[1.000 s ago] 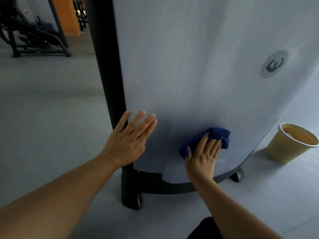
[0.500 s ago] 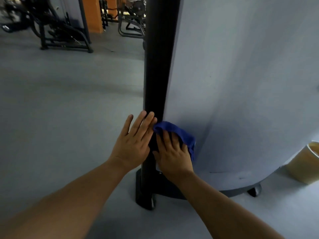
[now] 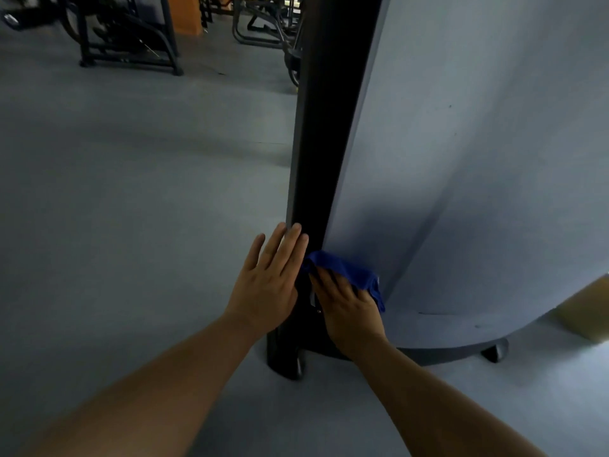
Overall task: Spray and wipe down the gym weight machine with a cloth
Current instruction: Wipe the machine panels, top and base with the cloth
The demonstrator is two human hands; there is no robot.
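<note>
Single head-worn wide-angle view, looking forward and steeply down, close on the black upright steel post [image 3: 321,159] and grey floor [image 3: 131,192].

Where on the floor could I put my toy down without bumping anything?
The wide grey floor between the black upright post and the dark gym frames at the back is bare. It is crowded at the post's foot, where the left hand rests and the right hand presses the blue cloth.

Dim, bluish light, soft overall blur, deep shadow low down, wide-angle bending at the edges.
</note>
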